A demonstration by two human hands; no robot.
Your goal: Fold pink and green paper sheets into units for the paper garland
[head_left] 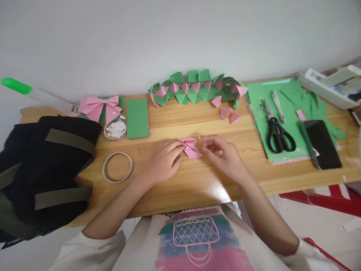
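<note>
A small piece of pink folded paper (192, 148) lies on the wooden table in front of me, with diagonal folds across it. My left hand (167, 161) grips its left edge, fingers closed and pressed together on the paper. Just right of the paper, my right hand (225, 155) is curled in a pinch, thumb and forefinger close together. A tiny pale sliver shows near those fingertips; whether they hold it, I cannot make out. Behind the hands are two loose pink folded pieces (225, 113) and a curved row of green and pink folded paper (194, 88).
On the left are a black bag (53, 150), a tape roll (117, 167), a dish of white scraps (115, 130), a pink paper bow (100, 107) and green paper (137, 118). Scissors (278, 135), a cutter (278, 106) and a phone (323, 144) lie on the right.
</note>
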